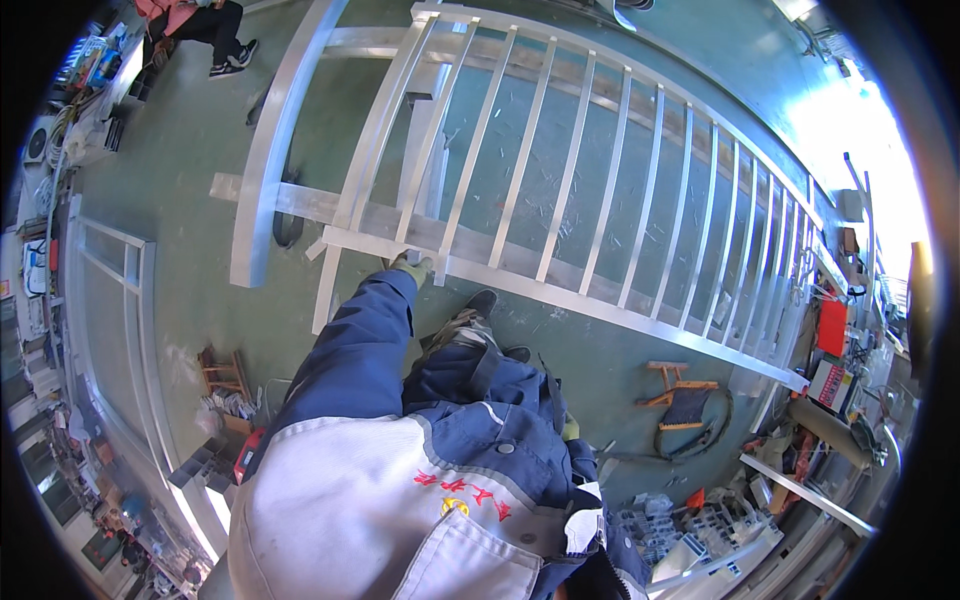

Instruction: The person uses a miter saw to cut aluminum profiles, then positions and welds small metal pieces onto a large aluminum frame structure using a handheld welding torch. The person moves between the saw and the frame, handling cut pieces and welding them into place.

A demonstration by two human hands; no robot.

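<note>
A long silver metal railing (520,285) with several thin parallel bars lies across metal beams in front of me. My left hand (412,267), in a pale glove, is closed on its near rail, toward the left end. The fingertips are partly hidden by the metal. Beside that hand, the end of one bar (442,268) sticks out past the rail. My right hand (571,428) hangs low at my right side, mostly hidden by my clothing, so its fingers cannot be made out.
A thick square beam (262,200) crosses at the left. Small wooden stools (680,395) (225,374) stand on the green floor (190,250). Metal frames (140,330) lie far left. Parts and boxes crowd the lower right. Another person's legs (212,38) show at the top left.
</note>
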